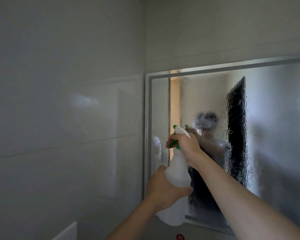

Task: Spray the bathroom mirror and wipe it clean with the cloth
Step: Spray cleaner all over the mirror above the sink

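Writing: no label or brand could be read on the spray bottle.
Spray bottle: held up just in front of the mirror's lower left corner, nozzle toward the wet, droplet-covered glass.
Right hand: gripped the green trigger head.
Left hand: curled round the bottle's body.

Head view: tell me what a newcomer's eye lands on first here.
First, the white spray bottle with a green trigger, held up at centre in front of the mirror: the right hand grips its trigger head and the left hand holds its body. Next, the mirror glass itself, on the right, covered in droplets and runs that blur the reflection. Grey wall tiles fill the left.
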